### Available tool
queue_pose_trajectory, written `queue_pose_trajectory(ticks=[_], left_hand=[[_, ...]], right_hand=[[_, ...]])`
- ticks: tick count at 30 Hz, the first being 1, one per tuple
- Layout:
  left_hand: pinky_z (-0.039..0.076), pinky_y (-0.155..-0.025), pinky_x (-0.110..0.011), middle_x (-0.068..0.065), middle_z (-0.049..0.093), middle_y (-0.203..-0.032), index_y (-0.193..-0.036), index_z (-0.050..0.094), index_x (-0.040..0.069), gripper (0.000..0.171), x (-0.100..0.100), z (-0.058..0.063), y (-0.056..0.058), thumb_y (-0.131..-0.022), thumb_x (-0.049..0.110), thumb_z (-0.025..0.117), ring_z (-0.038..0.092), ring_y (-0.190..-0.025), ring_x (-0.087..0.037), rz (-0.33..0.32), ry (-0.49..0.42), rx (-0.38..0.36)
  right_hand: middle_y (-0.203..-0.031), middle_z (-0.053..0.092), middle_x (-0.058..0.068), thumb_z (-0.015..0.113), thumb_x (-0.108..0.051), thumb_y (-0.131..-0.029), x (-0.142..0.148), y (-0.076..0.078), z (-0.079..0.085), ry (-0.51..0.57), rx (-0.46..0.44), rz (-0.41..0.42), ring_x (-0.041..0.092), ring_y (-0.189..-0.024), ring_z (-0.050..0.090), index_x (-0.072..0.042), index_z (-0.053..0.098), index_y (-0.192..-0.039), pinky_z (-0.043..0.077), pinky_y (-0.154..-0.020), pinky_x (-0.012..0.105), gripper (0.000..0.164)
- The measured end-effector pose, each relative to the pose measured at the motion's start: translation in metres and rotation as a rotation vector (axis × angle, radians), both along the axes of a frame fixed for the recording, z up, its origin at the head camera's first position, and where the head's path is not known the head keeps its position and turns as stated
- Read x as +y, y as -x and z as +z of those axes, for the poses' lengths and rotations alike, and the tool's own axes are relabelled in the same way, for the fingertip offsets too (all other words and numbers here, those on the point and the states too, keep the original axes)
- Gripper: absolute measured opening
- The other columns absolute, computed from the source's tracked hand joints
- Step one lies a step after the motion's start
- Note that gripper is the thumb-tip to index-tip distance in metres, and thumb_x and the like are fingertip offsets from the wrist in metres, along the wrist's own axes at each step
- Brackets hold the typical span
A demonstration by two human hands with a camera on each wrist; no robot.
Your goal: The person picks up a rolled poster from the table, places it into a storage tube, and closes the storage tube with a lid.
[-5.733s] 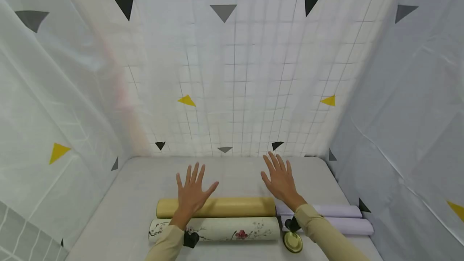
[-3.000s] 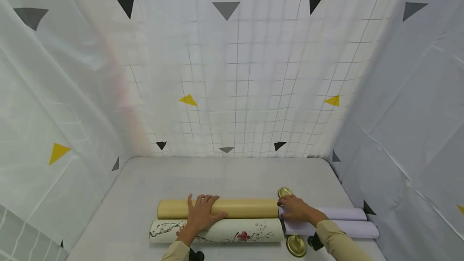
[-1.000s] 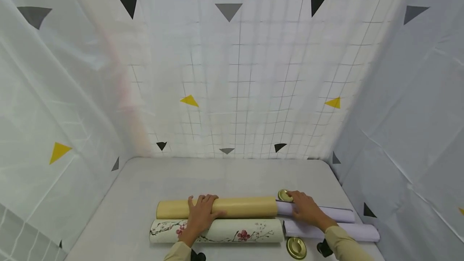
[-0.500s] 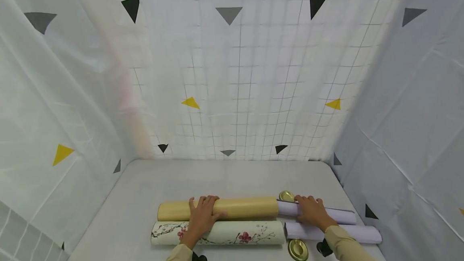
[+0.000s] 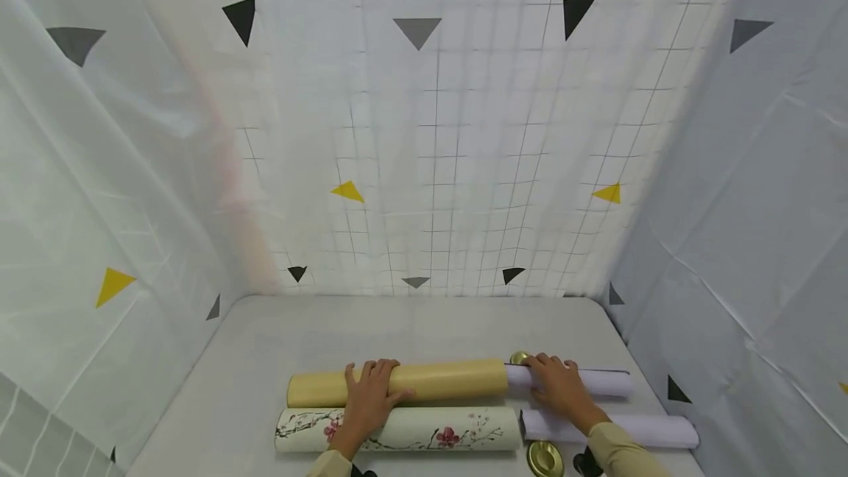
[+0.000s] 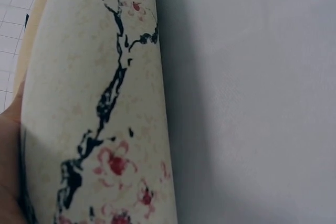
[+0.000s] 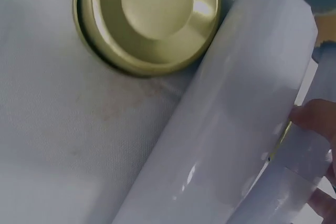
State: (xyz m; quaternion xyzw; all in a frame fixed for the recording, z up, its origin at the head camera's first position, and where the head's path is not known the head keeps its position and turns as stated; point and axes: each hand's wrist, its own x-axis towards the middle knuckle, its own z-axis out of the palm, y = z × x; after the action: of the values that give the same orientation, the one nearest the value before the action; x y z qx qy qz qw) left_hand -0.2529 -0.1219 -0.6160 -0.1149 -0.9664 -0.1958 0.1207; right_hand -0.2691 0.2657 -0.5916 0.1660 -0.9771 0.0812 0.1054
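My left hand [image 5: 369, 397] grips the yellow cardboard tube [image 5: 450, 380] from above, fingers over its far side and thumb along the top. In the left wrist view that hand [image 6: 9, 166] shows only at the edge, beside the floral tube [image 6: 94, 108]. My right hand [image 5: 558, 387] holds a lilac paper roll [image 5: 608, 383], whose left end sits inside the yellow tube's right opening. The right wrist view shows thumb and fingers around this roll [image 7: 294, 174]. A second lilac roll [image 5: 652, 430] lies nearer me, in line with the white floral tube [image 5: 404, 429].
One gold metal lid [image 5: 520, 357] lies behind the right hand, partly covered by it. Another gold lid [image 5: 545, 458] lies in front of the second roll. White sheeting with triangle marks surrounds the pale table [image 5: 265, 337] at the back and sides.
Both hands came down from above the table onto the tube and roll. The right hand then moved the rear lilac roll left, further into the yellow tube. The left hand has stayed put.
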Motion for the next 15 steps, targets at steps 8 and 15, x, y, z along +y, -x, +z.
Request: queue_pose_trajectory(ticks=[8, 15], left_hand=[[0.025, -0.114, -0.072, -0.001, 0.067, -0.132, -0.134, 0.061, 0.019, 0.068, 0.001, 0.003, 0.000, -0.085, 0.067, 0.065, 0.058, -0.122, -0.029, 0.012, 0.025, -0.004], [0.026, -0.113, -0.071, -0.001, 0.067, -0.131, -0.133, 0.062, 0.019, 0.066, 0.001, 0.005, -0.001, -0.085, 0.065, 0.067, 0.058, -0.121, -0.029, 0.014, 0.020, 0.014]], right_hand=[[-0.119, 0.070, 0.010, 0.088, -0.012, -0.077, -0.018, -0.001, 0.004, 0.040, 0.008, 0.028, 0.033, -0.105, 0.066, -0.010, 0.065, -0.125, 0.050, -0.090, 0.063, 0.053], [-0.129, 0.068, 0.013, 0.088, -0.014, -0.078, -0.031, 0.000, 0.004, 0.053, -0.058, 0.031, 0.036, -0.112, 0.065, -0.007, 0.058, -0.135, 0.050, -0.094, 0.064, 0.065]])
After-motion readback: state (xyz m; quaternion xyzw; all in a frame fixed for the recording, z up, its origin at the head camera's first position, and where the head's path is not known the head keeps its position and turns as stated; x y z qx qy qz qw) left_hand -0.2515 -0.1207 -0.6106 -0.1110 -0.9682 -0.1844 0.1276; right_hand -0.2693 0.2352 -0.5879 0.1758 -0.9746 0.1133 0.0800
